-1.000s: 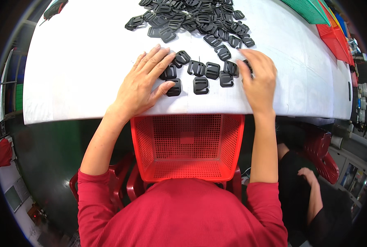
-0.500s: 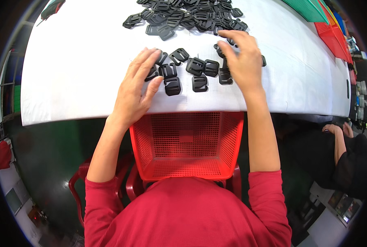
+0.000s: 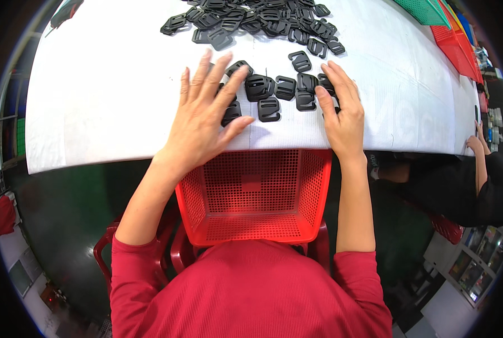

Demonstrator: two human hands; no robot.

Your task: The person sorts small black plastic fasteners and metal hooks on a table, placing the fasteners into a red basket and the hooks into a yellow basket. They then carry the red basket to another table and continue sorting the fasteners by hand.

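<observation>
Several black plastic buckles (image 3: 268, 109) lie scattered flat near the front edge of the white-covered table (image 3: 122, 101). My left hand (image 3: 202, 118) is open, palm down with fingers spread, partly covering some of them at the left of this group. At the right end, my right hand (image 3: 343, 115) is open too, its fingers stretched and thumb apart, beside and over other buckles that it partly hides. Neither hand shows a buckle gripped. Beyond both hands spreads a big heap of the same buckles (image 3: 262, 19).
Against the table's front edge, before my body, is a red mesh basket (image 3: 251, 221). Green (image 3: 426, 11) and red baskets (image 3: 457, 48) stand at the far right edge. A person in dark clothes (image 3: 451, 188) is at the right. A dark red chair (image 3: 107, 239) shows at lower left.
My left hand has moved right and spread its fingers over the buckles. My right hand has drawn back toward me, uncovering buckles beyond it. The person at the right has shifted an arm toward the table.
</observation>
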